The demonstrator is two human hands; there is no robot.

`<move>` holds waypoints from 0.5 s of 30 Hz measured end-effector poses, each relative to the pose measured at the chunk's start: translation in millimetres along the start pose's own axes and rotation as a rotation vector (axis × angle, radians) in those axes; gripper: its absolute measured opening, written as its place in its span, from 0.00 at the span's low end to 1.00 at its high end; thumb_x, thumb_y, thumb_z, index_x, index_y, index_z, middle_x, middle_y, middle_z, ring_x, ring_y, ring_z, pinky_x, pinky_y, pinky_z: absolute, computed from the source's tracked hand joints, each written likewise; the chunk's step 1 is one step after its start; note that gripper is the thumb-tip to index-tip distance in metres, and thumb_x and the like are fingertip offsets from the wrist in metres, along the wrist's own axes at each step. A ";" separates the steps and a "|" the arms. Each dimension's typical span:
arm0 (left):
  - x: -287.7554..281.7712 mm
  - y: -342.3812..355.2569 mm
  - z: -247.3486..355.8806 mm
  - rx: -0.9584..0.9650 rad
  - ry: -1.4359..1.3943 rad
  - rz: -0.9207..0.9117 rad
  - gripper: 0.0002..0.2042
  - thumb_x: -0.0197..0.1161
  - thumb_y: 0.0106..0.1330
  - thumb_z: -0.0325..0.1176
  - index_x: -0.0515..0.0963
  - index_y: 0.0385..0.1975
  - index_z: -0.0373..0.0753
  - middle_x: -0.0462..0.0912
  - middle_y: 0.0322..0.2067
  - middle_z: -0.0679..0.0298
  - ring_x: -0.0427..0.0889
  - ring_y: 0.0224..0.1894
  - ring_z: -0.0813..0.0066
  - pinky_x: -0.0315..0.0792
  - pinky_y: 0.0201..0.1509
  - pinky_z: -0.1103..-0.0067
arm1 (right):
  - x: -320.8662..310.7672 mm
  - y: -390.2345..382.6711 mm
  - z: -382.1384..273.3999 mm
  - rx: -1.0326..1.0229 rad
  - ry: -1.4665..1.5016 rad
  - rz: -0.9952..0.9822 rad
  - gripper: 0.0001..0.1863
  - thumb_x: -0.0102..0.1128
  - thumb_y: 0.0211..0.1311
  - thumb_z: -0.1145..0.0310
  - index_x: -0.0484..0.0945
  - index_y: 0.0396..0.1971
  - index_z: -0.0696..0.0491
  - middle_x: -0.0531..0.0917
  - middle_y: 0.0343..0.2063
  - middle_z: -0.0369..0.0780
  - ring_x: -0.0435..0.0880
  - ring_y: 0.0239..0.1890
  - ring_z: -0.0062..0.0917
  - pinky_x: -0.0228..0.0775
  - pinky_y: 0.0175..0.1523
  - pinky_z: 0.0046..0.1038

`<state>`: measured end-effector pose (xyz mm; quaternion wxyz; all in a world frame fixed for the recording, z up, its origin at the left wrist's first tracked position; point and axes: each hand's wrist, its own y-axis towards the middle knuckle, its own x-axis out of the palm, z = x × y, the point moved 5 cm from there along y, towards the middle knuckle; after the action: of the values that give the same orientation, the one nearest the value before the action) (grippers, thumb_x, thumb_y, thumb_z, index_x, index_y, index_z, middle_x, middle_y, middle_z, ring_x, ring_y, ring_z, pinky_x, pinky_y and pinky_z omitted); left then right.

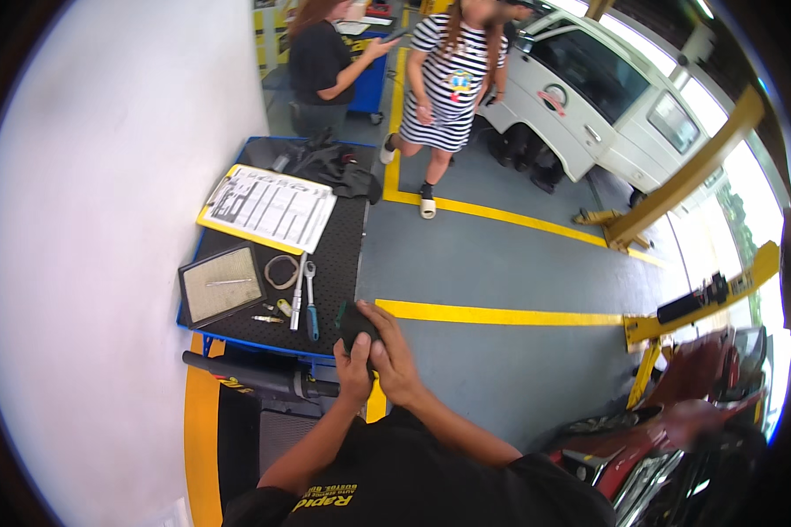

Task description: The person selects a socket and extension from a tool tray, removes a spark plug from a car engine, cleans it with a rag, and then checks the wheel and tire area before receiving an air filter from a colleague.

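Observation:
Both my hands are together in front of my chest, near the right front corner of a tool cart. Between them is a small dark, greenish-black object [353, 322]; its kind cannot be made out. My left hand [354, 372] grips its lower part with the thumb up. My right hand [396, 358] wraps its right side, fingers curled over the top. On the black cart top [336, 255] nearby lie a blue-handled ratchet [312, 307], a long silver wrench [299, 294], a ring-shaped clamp [281, 272] and a spark plug [267, 319].
A framed air filter [223, 286] and a yellow clipboard with papers [272, 209] lie on the cart, with black cloth [334, 167] behind. A person in stripes [455, 79] walks ahead; another [330, 61] holds a phone. A white van [580, 97], yellow lift post [690, 171] and red car [668, 448] stand right.

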<state>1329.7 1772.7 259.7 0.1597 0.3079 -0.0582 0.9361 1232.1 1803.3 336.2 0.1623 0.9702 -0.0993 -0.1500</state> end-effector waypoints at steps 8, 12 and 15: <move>111.9 -60.4 -75.2 -0.222 0.013 -0.172 0.25 0.47 0.88 0.47 0.67 0.72 0.34 0.77 0.60 0.60 0.77 0.61 0.73 0.69 0.70 0.75 | -75.9 -159.1 -43.5 0.067 -0.151 0.309 0.45 0.48 0.83 0.50 0.42 0.85 0.59 0.38 0.85 0.54 0.34 0.88 0.46 0.30 0.87 0.45; 165.3 -118.2 -123.2 -0.569 -0.152 -0.298 0.28 0.50 0.85 0.55 0.71 0.71 0.39 0.80 0.60 0.58 0.82 0.58 0.65 0.76 0.68 0.71 | -108.4 -269.8 -61.8 0.187 -0.244 0.451 0.45 0.51 0.82 0.47 0.47 0.84 0.60 0.46 0.85 0.53 0.39 0.87 0.48 0.34 0.86 0.44; 230.5 -240.4 -160.1 -0.824 -0.198 -0.732 0.33 0.43 0.86 0.57 0.60 0.80 0.39 0.71 0.73 0.56 0.77 0.68 0.60 0.74 0.72 0.65 | -152.5 -388.2 -102.8 0.268 -0.454 0.746 0.43 0.51 0.82 0.49 0.50 0.83 0.60 0.49 0.85 0.52 0.41 0.87 0.48 0.36 0.86 0.46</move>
<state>1145.8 2093.1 270.8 0.5750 0.3065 -0.3232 0.6862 1178.6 2229.5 334.6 0.0524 0.8232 -0.4934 -0.2758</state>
